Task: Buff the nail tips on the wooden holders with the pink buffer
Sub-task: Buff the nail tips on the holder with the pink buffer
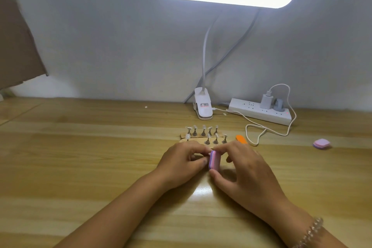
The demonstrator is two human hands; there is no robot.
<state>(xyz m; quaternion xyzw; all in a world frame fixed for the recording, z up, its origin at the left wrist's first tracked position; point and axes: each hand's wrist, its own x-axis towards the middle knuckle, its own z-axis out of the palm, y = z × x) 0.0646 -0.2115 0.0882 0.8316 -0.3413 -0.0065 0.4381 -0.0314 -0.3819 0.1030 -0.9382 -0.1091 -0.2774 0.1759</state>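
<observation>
Two wooden holders point(184, 135) lie side by side on the table, with several nail tips point(203, 130) standing on small metal stands. My right hand point(239, 169) pinches the pink and purple buffer point(213, 160) between thumb and fingers, just in front of the holders. My left hand point(181, 162) has its fingers curled round something small that touches the buffer; the thing itself is hidden by my fingers.
An orange buffer point(241, 139) lies right of the holders. A second pink buffer point(321, 143) sits far right. Behind are the clip base of a lamp point(203, 106), a white power strip point(261, 111) and a looping white cable point(267, 130). Brown cardboard point(18, 46) leans at the left.
</observation>
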